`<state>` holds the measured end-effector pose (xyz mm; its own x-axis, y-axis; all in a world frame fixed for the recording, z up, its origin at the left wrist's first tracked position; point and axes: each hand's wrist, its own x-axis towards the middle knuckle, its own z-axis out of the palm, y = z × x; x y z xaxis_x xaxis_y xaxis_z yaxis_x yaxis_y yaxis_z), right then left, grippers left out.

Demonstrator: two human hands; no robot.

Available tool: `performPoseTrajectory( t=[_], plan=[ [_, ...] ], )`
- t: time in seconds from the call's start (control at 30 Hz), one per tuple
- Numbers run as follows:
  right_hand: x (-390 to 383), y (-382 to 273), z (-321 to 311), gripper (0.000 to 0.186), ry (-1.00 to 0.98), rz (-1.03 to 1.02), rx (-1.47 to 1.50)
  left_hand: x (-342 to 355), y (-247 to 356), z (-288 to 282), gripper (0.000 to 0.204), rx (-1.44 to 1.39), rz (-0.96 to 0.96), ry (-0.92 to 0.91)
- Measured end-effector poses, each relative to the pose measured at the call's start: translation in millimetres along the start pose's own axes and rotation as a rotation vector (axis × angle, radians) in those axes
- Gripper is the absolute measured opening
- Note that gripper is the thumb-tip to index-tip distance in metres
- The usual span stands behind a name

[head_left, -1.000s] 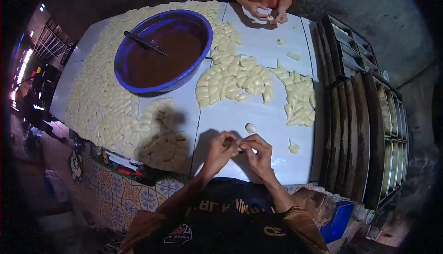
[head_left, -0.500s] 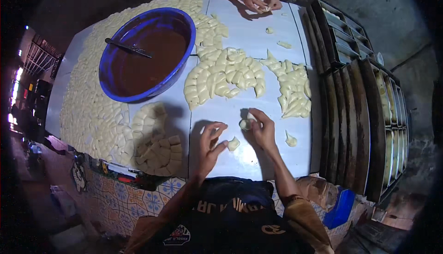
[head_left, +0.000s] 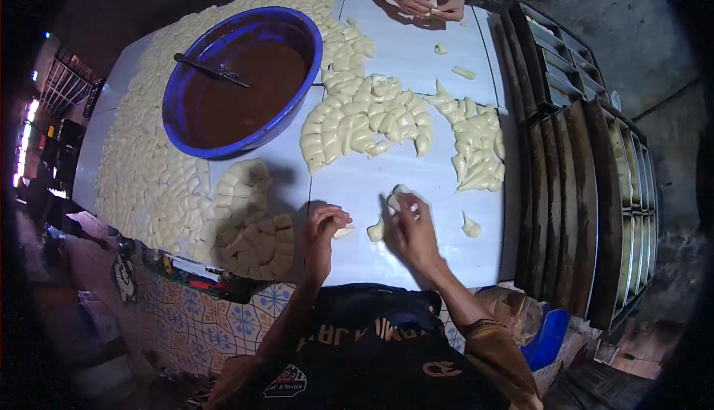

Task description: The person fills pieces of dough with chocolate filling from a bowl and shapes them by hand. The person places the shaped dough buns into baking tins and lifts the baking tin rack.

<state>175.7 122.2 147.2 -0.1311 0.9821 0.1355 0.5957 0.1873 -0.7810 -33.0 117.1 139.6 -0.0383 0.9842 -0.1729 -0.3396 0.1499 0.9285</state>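
My left hand (head_left: 321, 237) is over the near part of the white tabletop, fingers curled, with a small pale dough piece (head_left: 343, 231) at its fingertips. To its right, my right hand (head_left: 416, 233) is closed on another small lump of dough (head_left: 399, 190), partly hidden by the fingers. Between the hands a loose dough piece (head_left: 376, 231) lies on the table, close to the right hand. Farther right rests a teardrop-shaped dough piece (head_left: 470, 225). Beyond my hands spreads a cluster of shaped dough pieces (head_left: 364, 116), with a second cluster (head_left: 477, 142) to its right.
A blue basin (head_left: 169, 116) of brown filling, with a dark-handled tool (head_left: 212, 73) in it, stands at the left among many dough pieces (head_left: 141, 179). Stacked metal trays (head_left: 573, 209) line the right edge. Across the table, a co-worker's hands (head_left: 428, 4) work dough.
My left hand has drawn left and nearer me, its fingers curling in. The right hand has moved slightly left and nearer, turning its palm down. The view has shifted a little.
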Motion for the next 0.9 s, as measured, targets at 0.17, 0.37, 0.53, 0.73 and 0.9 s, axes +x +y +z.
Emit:
performPoseTrajectory(
  t=[0.17,0.37,0.53,0.73,0.9],
  plan=[
    [-30,2,58,0.023,0.029,-0.089,0.002,-19,6,3,0.02,0.079,0.029,0.018],
    [-26,-51,2,0.032,-0.106,0.078,0.584,-40,5,18,0.03,-0.008,0.05,-0.106],
    [-23,-50,9,0.026,0.066,-0.045,0.401,-52,11,41,0.018,0.036,0.105,-0.04],
    [4,-80,11,0.047,-0.116,-0.357,0.398,-44,1,18,0.021,-0.689,-0.105,-0.326],
    [21,-63,22,0.097,-0.282,-0.037,0.992,-31,33,31,0.105,-1.117,-0.371,-0.392]
  ],
)
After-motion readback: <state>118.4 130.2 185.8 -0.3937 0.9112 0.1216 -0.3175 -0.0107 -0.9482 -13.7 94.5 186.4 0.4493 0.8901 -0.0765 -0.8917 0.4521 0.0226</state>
